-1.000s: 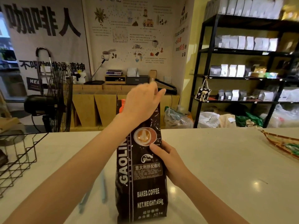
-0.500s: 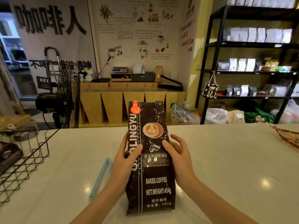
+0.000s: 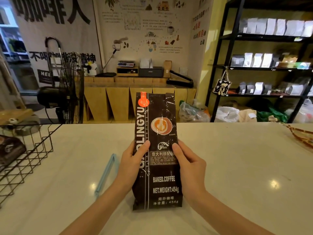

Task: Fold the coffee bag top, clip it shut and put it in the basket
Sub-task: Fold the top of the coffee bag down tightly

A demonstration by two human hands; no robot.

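Note:
A tall dark brown coffee bag (image 3: 159, 182) with white lettering stands upright on the white counter, its top straight and unfolded. My left hand (image 3: 131, 164) grips its left side at mid height, thumb on the front. My right hand (image 3: 189, 164) grips the right side the same way. A long light-blue clip (image 3: 105, 174) lies flat on the counter just left of my left hand. A black wire basket (image 3: 30, 160) stands at the left edge of the counter.
A dark bag (image 3: 9, 150) lies inside the wire basket. A woven tray's edge (image 3: 303, 136) shows at the far right of the counter (image 3: 237, 167). Beyond the counter stand a black fan (image 3: 67, 89), wooden cabinets and a black shelf rack (image 3: 264, 68) with bags.
My left hand came down from the bag's top to grip its left side. Both hands now hold the bag at mid height, slightly higher than half a second ago.

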